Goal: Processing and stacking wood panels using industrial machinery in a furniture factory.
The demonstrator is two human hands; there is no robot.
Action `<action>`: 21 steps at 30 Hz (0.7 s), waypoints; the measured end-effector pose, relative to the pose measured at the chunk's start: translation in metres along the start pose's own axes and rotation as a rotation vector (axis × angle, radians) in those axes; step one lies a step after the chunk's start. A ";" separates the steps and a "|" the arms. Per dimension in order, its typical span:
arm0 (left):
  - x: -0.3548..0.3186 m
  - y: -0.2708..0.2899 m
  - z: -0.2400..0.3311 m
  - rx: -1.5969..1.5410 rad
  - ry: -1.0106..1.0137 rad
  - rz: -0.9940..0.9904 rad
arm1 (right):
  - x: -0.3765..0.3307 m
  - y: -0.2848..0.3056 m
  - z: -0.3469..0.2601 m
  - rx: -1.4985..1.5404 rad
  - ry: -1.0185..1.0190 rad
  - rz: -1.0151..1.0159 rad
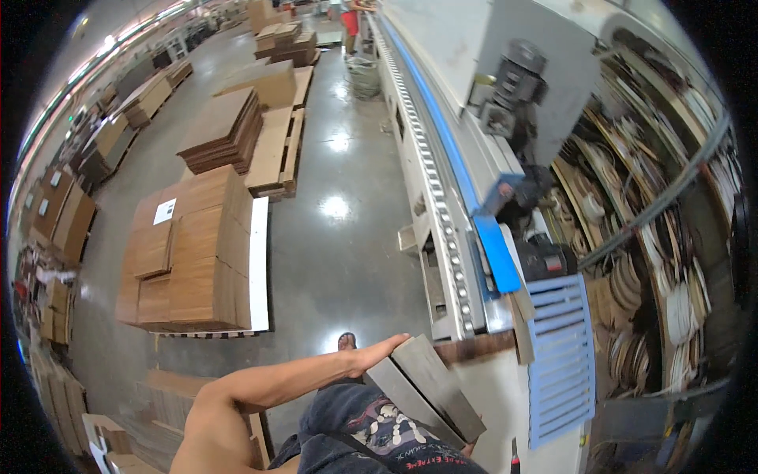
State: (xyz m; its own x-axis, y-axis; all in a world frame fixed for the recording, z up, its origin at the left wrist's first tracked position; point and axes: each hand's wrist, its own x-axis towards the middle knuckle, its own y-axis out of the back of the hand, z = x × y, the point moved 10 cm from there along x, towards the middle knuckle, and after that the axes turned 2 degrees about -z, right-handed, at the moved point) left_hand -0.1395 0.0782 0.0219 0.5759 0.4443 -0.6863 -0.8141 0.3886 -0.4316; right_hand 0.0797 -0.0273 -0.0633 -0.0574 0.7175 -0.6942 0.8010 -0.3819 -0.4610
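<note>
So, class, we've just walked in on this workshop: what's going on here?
A person stands at the infeed end of a long machine, holding grey-brown panels on edge. The left hand lies flat against the panels' upper end; the right hand is hidden beneath them. Stacks of brown boards sit on pallets across the shiny floor.

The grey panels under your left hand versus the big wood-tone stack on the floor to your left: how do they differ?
The grey panels are only a few narrow boards, held tilted at the machine's infeed with the left hand flat on their edge. The wood-tone stack is many broad brown sheets lying flat on a pallet, untouched, with a white paper on top. Both are flat rectangular board stock.
</note>
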 end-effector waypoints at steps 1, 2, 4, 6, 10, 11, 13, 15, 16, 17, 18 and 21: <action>-0.012 0.022 0.008 -0.006 -0.032 0.034 | 0.014 -0.025 -0.004 0.021 -0.015 -0.039; -0.023 0.042 0.015 -0.026 -0.038 0.040 | 0.027 -0.051 -0.006 0.053 -0.034 -0.076; -0.045 0.092 0.029 -0.070 -0.073 0.158 | 0.052 -0.102 -0.007 0.091 -0.053 -0.143; -0.066 0.138 0.046 -0.197 -0.172 0.234 | 0.077 -0.150 -0.006 0.134 -0.068 -0.179; -0.099 0.228 0.085 -0.213 -0.183 0.167 | 0.122 -0.243 0.009 0.260 -0.148 -0.188; -0.109 0.257 0.098 -0.245 -0.213 0.267 | 0.135 -0.269 0.010 0.284 -0.167 -0.198; -0.120 0.297 0.118 -0.289 -0.201 0.329 | 0.159 -0.309 0.011 0.318 -0.202 -0.206; -0.132 0.335 0.146 -0.336 -0.212 0.316 | 0.192 -0.354 0.008 0.350 -0.227 -0.206; -0.133 0.350 0.159 -0.376 -0.207 0.292 | 0.214 -0.375 0.005 0.359 -0.242 -0.213; -0.134 0.367 0.177 -0.402 -0.230 0.275 | 0.234 -0.397 0.002 0.348 -0.249 -0.232; -0.135 0.385 0.195 -0.410 -0.258 0.278 | 0.257 -0.417 -0.004 0.328 -0.236 -0.232; -0.131 0.455 0.240 -0.527 -0.300 0.469 | 0.331 -0.472 -0.024 0.070 -0.172 -0.176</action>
State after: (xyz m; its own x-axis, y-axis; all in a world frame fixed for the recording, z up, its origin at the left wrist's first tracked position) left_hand -0.5668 0.3902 0.0557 0.0956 0.6971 -0.7106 -0.8630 -0.2977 -0.4082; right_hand -0.3036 0.4046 -0.0624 -0.2979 0.6689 -0.6811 0.7268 -0.3036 -0.6161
